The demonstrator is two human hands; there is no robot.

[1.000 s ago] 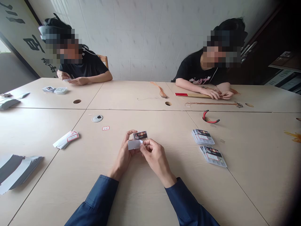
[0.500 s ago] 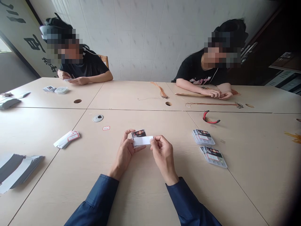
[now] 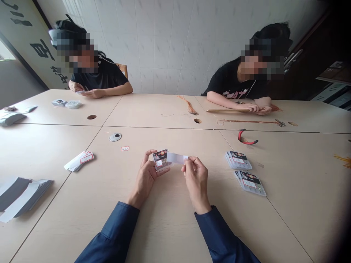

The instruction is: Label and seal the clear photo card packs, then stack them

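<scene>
Between the thumb and fingers of my left hand (image 3: 145, 180) is a small flat clear plastic box (image 3: 162, 168) with a black printed top, tilted towards me. What looks like a small white label shows on its lower left. My right hand (image 3: 196, 179) pinches the end of a white paper strip (image 3: 177, 158), whose left part overlaps the box's upper right in view. Whether strip and box touch I cannot tell. To the right lie two groups of similar boxes, a far stack (image 3: 238, 160) and a near stack (image 3: 251, 183), bearing red-edged labels.
Left on the table (image 3: 164, 226) are paper strips with a red-edged label (image 3: 79, 161), a loose label (image 3: 125, 148) and a thick paper stack (image 3: 24, 197). Red-handled pliers (image 3: 246, 140) lie behind the boxes. Across sit two co-workers, hands busy, near orange cord bundles (image 3: 189, 106).
My right hand has moved right with the paper strip, uncovering more of the box's front and the label on it. My left hand keeps its hold, the box tilted slightly differently.
</scene>
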